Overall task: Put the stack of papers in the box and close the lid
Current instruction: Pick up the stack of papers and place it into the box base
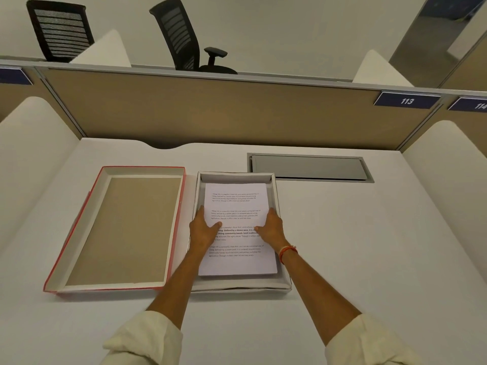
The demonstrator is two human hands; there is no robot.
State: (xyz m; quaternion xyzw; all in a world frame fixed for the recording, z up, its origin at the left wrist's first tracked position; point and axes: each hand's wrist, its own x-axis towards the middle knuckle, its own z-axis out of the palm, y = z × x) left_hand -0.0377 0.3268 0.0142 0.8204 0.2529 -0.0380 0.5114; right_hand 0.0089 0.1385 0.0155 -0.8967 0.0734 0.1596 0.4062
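**Both hands on paper stack, stack inside open box**

Left hand [204, 229]: fingers along the left edge of the stack, thumb pressed on the top sheet. Closed on the stack's edge. Right hand [271, 227]: mirrored grip on the right edge, thumb on top, fingers down the side. An orange thread band [287, 252] circles the right wrist. Cream sleeves [143, 341] are rolled up on both forearms.

Count: one stack of white printed paper sheets [237, 262]. Four blocks of small black text on the top sheet, one partly bold; too small to read. Edges squared, corners flush. The stack lies inside the shallow white cardboard box tray [279, 204], its near end close to the near wall, a gap left at the far wall.

One lid: a red-edged cardboard box lid [126, 230], lying upside down just left of the tray, tan lining facing up, nearly touching it. Not on the box.

Both rest on the white counter [355, 246]. One grey metal cable hatch [308, 167] is set in the counter behind the tray. A tan partition panel [210, 111] carries a blue tag "113" [407, 101]. Two black mesh office chairs [181, 35] show beyond.
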